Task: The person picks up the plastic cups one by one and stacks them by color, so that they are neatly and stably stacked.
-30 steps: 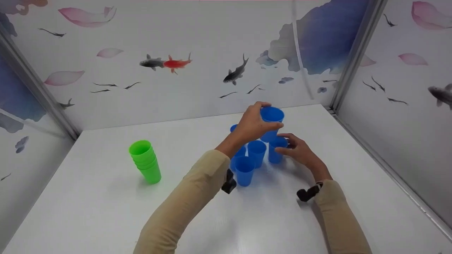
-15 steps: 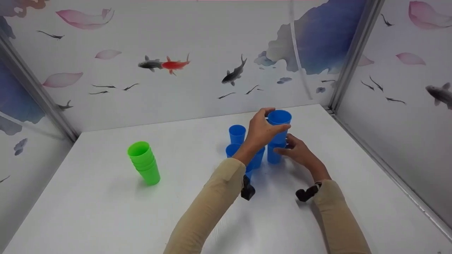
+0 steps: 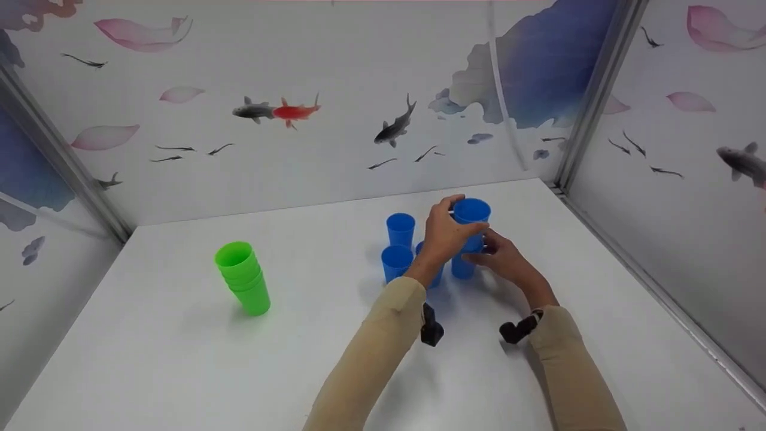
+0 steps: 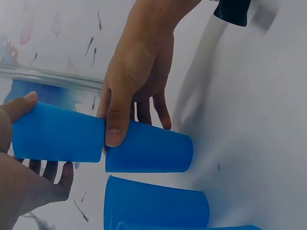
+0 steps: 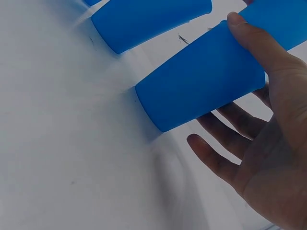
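Note:
In the head view my left hand (image 3: 441, 236) holds a blue cup (image 3: 473, 211) upright by its sides, thumb in front and fingers behind. Directly below it a second blue cup (image 3: 463, 268) stands on the white table, and my right hand (image 3: 508, 260) grips it near its rim. The left wrist view has the base of the held cup (image 4: 60, 134) right at the rim of the lower cup (image 4: 148, 148). In the right wrist view, the right thumb lies along the lower cup (image 5: 201, 76) by its rim, with fingers on the far side.
Other blue cups stand just left: one at the back (image 3: 400, 228), one nearer (image 3: 396, 262), and one partly behind my left wrist (image 3: 438, 275). A stack of green cups (image 3: 246, 278) stands farther left on the table (image 3: 179, 359). Printed wall panels (image 3: 335, 167) enclose the table.
My left hand has carried its blue cup right and then down, to the rim of the cup in my right hand. The right hand stays nearly still. My left forearm now hides the front cup.

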